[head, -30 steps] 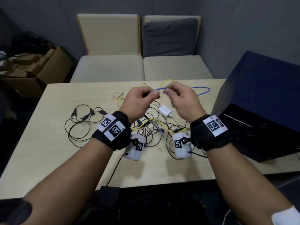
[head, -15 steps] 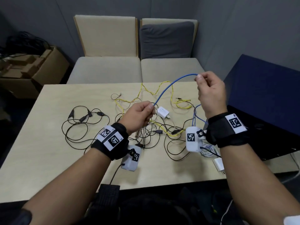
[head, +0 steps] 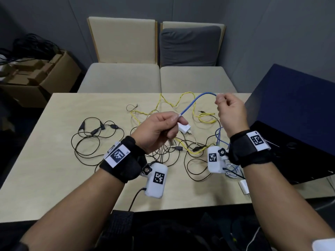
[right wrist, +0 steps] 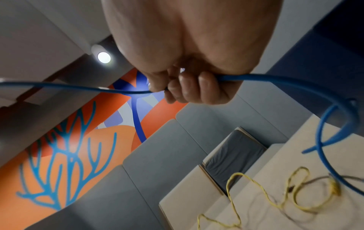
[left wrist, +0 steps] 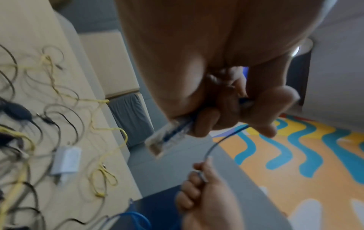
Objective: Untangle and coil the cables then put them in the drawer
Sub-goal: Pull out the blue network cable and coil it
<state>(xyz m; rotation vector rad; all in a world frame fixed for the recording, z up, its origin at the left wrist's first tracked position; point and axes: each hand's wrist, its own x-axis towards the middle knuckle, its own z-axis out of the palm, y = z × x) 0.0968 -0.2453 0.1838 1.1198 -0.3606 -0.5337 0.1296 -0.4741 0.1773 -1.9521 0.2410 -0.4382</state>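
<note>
Early going: left hand (head: 155, 131) grips the blue cable (head: 192, 104) near its plug, right hand (head: 231, 111) pinches it toward two o'clock above the table (head: 45, 160), nothing coiled, yellow cable (head: 174, 104) and black cables (head: 90, 142) tangled.

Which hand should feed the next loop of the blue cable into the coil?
Right. The right hand grips the thin blue cable on its long run to the table; the left hand holds the plug end as anchor.

Head view: high, looking forward and down across the table (head: 54, 160) toward the far chairs. Left wrist view: close under the palm, facing right. Right wrist view: close, facing left and up. All share the blue cable (head: 190, 105).
</note>
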